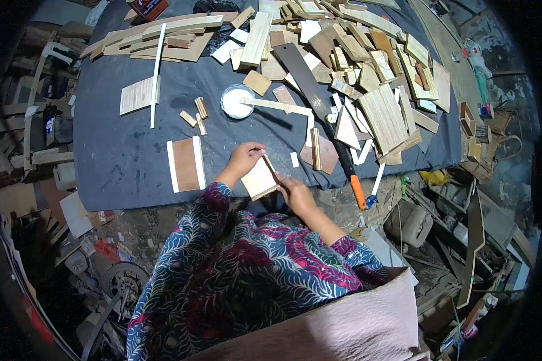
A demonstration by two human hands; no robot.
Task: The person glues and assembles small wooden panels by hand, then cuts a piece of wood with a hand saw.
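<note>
A small pale wooden piece (pixel 259 180) with raised strips along its right and lower edges is held at the table's near edge. My left hand (pixel 244 161) pinches its top corner. At its right edge, my right hand (pixel 296 195) grips it with the fingers closed. Above the hands stands a round tub of white stuff (pixel 237 101), with a flat stick (pixel 276 106) lying across its rim. Left of my left hand lies a brown panel with white side strips (pixel 186 165).
A dark cloth (pixel 120 165) covers the table. Wood offcuts (pixel 382 117) are heaped at the right, beside a saw with an orange-tipped handle (pixel 358 191). Small wood blocks (pixel 201 107), a striped board (pixel 137 96) and a long white strip (pixel 157 78) lie at the left.
</note>
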